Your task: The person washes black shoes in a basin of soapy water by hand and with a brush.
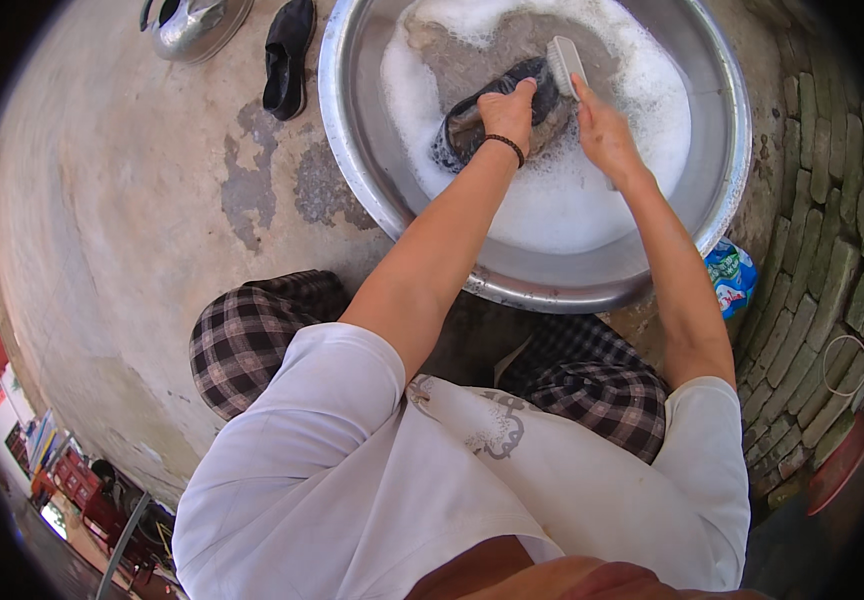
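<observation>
A wide metal basin (718, 187) in front of me holds grey water topped with white suds (552, 217). My left hand (508, 114) grips a wet black shoe (462, 133) at the water's surface, thumb up along its upper. In my right hand (608, 139) is a scrubbing brush (568, 67) with a pale back and white bristles. The bristles face left, against or very near the toe end of the shoe; contact is hard to tell. Part of the shoe's lower side is hidden by water and foam.
Another black shoe (286, 64) lies on the concrete floor (116, 165) left of the basin, near a metal kettle (195, 26). A blue packet (730, 276) bearing writing sits by the basin's right side. Stacked bricks (807, 300) line the right.
</observation>
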Available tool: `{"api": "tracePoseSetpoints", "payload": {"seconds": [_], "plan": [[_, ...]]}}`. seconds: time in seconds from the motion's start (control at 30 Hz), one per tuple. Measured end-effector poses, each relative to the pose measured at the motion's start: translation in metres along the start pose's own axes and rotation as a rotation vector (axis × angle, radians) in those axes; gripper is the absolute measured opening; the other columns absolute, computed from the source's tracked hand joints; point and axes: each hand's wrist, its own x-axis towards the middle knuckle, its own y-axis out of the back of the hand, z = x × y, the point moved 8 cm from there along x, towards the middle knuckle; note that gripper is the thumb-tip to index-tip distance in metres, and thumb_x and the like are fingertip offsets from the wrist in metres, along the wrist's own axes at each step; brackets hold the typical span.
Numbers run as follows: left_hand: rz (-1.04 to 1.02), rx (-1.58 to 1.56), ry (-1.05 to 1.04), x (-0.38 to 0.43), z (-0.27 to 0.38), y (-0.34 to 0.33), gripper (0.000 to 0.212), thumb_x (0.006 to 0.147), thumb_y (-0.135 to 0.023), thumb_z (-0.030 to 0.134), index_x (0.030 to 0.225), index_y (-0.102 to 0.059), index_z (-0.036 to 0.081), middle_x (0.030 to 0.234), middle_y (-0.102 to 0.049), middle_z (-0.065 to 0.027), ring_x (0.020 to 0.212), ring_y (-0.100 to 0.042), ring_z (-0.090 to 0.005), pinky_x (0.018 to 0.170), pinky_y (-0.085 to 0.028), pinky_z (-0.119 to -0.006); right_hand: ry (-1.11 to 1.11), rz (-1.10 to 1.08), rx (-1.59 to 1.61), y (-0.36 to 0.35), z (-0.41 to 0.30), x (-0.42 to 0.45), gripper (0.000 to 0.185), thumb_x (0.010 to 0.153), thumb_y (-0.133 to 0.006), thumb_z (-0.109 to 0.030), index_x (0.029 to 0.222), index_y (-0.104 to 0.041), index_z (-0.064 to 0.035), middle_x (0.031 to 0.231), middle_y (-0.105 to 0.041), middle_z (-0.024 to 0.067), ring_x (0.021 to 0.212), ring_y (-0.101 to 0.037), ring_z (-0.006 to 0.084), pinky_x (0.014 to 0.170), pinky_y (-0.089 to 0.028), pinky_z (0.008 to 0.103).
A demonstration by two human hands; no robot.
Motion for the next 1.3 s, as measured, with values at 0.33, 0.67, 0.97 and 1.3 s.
{"api": "tracePoseSetpoints", "payload": {"seconds": [0.33, 0.67, 0.97, 1.3], "plan": [[0.044, -0.059, 0.011, -0.006, 0.017, 0.000, 0.028, 0.067, -0.067, 0.010, 0.053, -0.044, 0.000, 0.059, -0.044, -0.0007, 0.052, -0.040, -0.0124, 0.046, -0.034, -0.035, -0.062, -0.094, 0.062, -0.021, 0.007, -0.009, 0.043, 0.092, -0.043, -0.012, 0.135, -0.044, -0.0139, 0.099, -0.060, 0.0298, 0.090, -0.061, 0.0409, 0.080, -0.047, 0.0423], [-0.103, 0.224, -0.234, -0.017, 0.028, -0.012, 0.025, 0.067, -0.063, 0.012, 0.053, -0.050, -0.004, 0.059, -0.051, 0.0003, 0.053, -0.043, -0.0097, 0.047, -0.039, -0.033, -0.134, -0.182, 0.047, -0.007, -0.015, -0.023, 0.044, 0.093, -0.044, -0.011, 0.136, -0.044, -0.0159, 0.085, -0.062, 0.0244, 0.077, -0.061, 0.0377, 0.076, -0.047, 0.0398], [-0.121, 0.244, -0.517, -0.005, 0.055, -0.011, 0.028, 0.070, -0.062, 0.014, 0.055, -0.050, -0.005, 0.061, -0.057, -0.0024, 0.053, -0.047, -0.0084, 0.049, -0.041, -0.033, -0.129, -0.224, 0.015, -0.016, -0.020, -0.053, 0.043, 0.092, -0.043, -0.012, 0.135, -0.045, -0.0150, 0.092, -0.062, 0.0285, 0.087, -0.061, 0.0429, 0.079, -0.047, 0.0456], [-0.159, 0.637, -0.480, -0.003, 0.025, -0.024, 0.024, 0.073, -0.060, 0.017, 0.072, -0.062, -0.007, 0.072, -0.065, -0.0183, 0.071, -0.066, -0.0274, 0.065, -0.050, -0.038, -0.138, -0.160, 0.068, 0.009, -0.012, -0.003, 0.042, 0.093, -0.044, -0.014, 0.135, -0.045, -0.0144, 0.084, -0.062, 0.0259, 0.076, -0.062, 0.0390, 0.073, -0.047, 0.0432]]}}
